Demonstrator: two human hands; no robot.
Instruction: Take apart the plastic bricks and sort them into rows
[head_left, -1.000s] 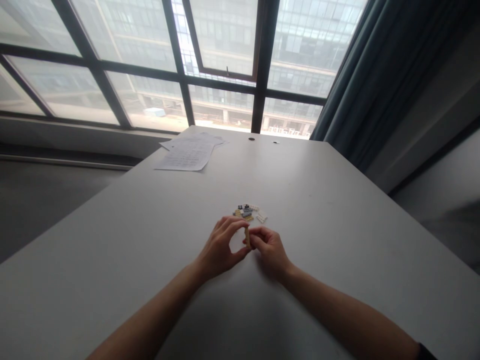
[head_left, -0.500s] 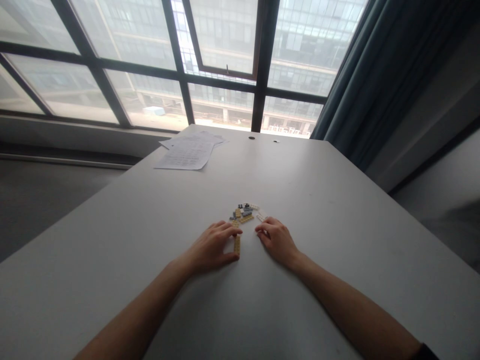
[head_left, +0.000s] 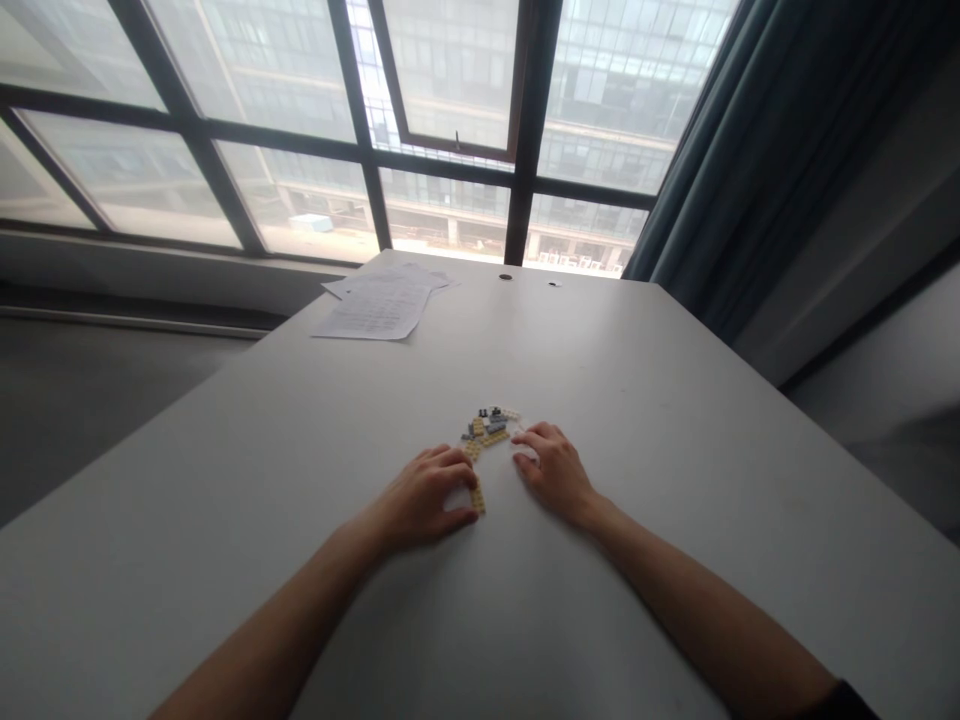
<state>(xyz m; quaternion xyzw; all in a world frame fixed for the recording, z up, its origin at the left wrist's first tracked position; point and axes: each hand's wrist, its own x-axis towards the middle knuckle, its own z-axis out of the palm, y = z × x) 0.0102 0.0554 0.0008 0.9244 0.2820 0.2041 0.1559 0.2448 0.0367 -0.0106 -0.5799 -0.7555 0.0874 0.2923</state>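
A small heap of tan, grey, white and dark toy bricks (head_left: pixel 493 430) lies on the white table. My left hand (head_left: pixel 431 495) rests at the near left of the heap, thumb and fingers apart around the left side of a long tan brick (head_left: pixel 478 496), with its fingertips at the brick. My right hand (head_left: pixel 553 468) is at the right of the heap, thumb and fingers apart. Its fingertips are beside white pieces (head_left: pixel 519 433), which they partly hide; nothing shows in its grasp.
Printed papers (head_left: pixel 379 303) lie at the back left of the white table (head_left: pixel 637 400). Two small round fittings are near its far edge. Beyond it are a framed window and, on the right, a dark blue curtain (head_left: pixel 705 180).
The long tan brick has turned slightly and shows more of its near end. My left fingers have curled a little. My right hand's fingers have spread and cover more of the white pieces.
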